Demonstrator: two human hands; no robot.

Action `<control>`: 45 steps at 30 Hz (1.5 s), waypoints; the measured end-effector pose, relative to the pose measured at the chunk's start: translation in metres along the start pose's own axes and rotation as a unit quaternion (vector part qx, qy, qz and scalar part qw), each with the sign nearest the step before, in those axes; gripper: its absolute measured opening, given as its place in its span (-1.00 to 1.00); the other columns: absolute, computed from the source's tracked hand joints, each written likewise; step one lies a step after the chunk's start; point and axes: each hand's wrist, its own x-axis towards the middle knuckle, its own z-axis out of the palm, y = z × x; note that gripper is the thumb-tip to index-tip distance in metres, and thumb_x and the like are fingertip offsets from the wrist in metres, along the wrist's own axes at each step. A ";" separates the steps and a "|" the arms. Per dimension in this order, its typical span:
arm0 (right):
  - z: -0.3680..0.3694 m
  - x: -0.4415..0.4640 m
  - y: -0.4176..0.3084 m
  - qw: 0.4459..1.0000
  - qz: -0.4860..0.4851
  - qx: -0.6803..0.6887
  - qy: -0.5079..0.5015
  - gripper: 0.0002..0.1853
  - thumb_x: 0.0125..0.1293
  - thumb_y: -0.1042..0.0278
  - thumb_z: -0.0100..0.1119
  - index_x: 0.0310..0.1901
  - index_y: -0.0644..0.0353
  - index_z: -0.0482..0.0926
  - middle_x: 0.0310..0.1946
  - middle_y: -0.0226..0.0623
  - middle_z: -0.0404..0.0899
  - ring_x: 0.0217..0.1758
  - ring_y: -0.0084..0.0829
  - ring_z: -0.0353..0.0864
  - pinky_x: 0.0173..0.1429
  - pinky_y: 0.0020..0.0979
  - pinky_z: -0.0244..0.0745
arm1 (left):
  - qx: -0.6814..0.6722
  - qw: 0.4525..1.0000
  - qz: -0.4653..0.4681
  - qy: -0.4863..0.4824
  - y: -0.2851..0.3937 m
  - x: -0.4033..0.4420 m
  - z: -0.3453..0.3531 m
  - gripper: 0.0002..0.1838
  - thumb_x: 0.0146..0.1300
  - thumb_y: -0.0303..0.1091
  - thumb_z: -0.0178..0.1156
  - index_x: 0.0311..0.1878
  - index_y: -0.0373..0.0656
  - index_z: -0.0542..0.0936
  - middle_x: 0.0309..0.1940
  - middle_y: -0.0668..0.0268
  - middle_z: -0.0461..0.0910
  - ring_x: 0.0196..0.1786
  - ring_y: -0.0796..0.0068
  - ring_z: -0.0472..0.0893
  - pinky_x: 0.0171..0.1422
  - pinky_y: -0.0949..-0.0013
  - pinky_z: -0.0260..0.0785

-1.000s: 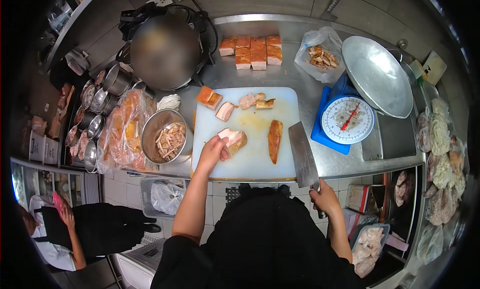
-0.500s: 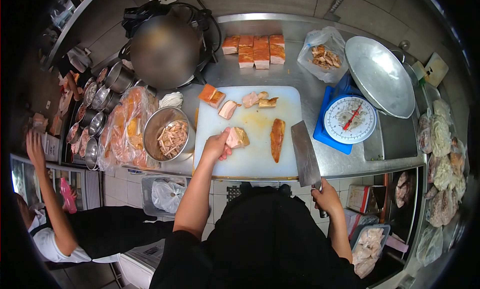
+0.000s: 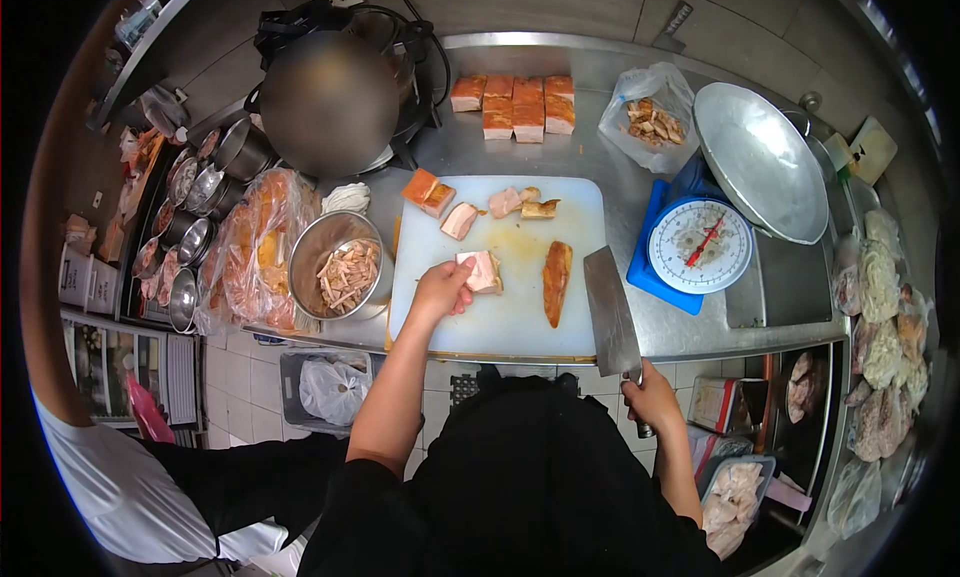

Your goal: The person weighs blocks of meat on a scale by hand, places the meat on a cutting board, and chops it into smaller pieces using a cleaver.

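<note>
My left hand [image 3: 443,289] grips a pale block of pork [image 3: 483,272] on the white cutting board [image 3: 510,332], fingers closed at its left side. In my right hand [image 3: 653,395] is a cleaver [image 3: 613,312], held by its handle with the broad blade pointing away from me, just off the board's right edge. A long browned strip of meat [image 3: 557,284] lies on the board between the block and the blade. Farther back on the board are a browned-top pork chunk [image 3: 428,192], a smaller pale piece [image 3: 460,221] and a few scraps [image 3: 538,209].
A steel pot [image 3: 295,267] of meat strips stands left of the board, beside a plastic bag of meat [image 3: 262,262]. Several pork blocks [image 3: 528,117] sit behind. A blue scale [image 3: 665,277] with a metal pan [image 3: 762,162] is at right. A co-worker [image 3: 130,487] stands at left.
The pork block in my left hand has been turned, so its pale face shows more. My right hand and the cleaver hardly moved. The co-worker at left has come closer.
</note>
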 end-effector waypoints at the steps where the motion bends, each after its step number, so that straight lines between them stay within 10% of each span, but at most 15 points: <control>1: 0.000 0.000 0.000 1.000 0.000 0.000 0.000 -0.74 0.32 0.40 0.13 0.01 0.26 0.48 -0.55 -0.31 0.56 -0.68 -0.44 0.59 -0.55 -0.35 0.49 | 0.020 1.000 0.011 0.004 0.002 -0.001 0.002 -0.46 0.53 0.16 0.17 -0.29 -0.22 0.58 -0.60 0.31 0.61 -0.70 0.57 0.47 -0.62 0.44 0.28; 45: 0.002 -0.001 0.006 1.000 -0.002 0.009 0.010 -0.75 0.33 0.37 0.11 0.00 0.24 0.48 -0.55 -0.31 0.58 -0.67 -0.45 0.59 -0.55 -0.35 0.47 | 0.040 0.990 0.050 -0.123 0.018 -0.010 0.017 -0.78 0.39 -0.34 0.39 -0.19 -0.21 0.53 -0.36 0.26 0.71 -0.43 0.54 0.69 -0.36 0.48 0.52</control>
